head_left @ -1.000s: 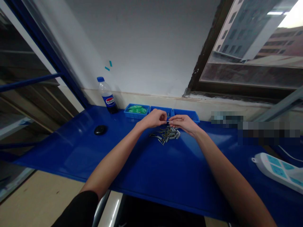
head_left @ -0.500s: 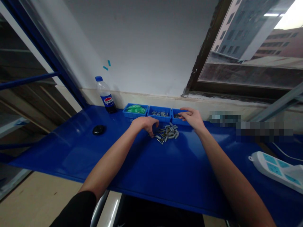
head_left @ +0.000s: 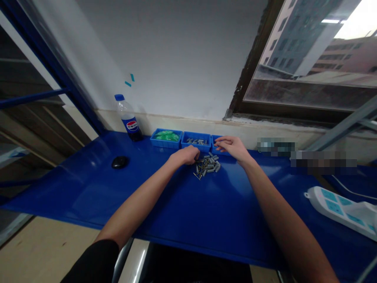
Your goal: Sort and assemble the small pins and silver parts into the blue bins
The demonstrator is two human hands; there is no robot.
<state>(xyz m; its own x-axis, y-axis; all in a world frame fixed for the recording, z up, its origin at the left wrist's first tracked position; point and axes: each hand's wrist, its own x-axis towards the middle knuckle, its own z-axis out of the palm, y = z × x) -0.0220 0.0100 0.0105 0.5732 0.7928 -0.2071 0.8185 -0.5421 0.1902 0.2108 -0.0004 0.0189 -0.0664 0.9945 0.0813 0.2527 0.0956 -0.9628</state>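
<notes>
My left hand (head_left: 190, 154) is closed at the left edge of a loose pile, its fingertips curled down and partly hidden. Whatever they grip cannot be made out. The pile holds several grey metal cylinders (head_left: 210, 166) mixed with thin brass-coloured screw-like pins (head_left: 201, 169). Over the right-hand blue bin (head_left: 225, 152) hovers my right hand (head_left: 232, 147), fingers stretched out and slightly apart, with nothing visible in them. That hand covers most of the bin's inside. Beside it, the middle blue bin (head_left: 191, 147) contains small grey metal pieces (head_left: 197, 141).
A third blue bin (head_left: 165, 144) at the left holds green pieces (head_left: 167, 135). A cola bottle (head_left: 131, 122) stands by the wall, with a black mouse-like object (head_left: 119, 162) in front. At right lies a white power strip (head_left: 338, 206) on the blue table (head_left: 200, 220).
My left hand's fingers have closed and drawn in at the pile's upper left edge. My right hand stays over the right bin, its fingers slightly lower. The view has shifted a little.
</notes>
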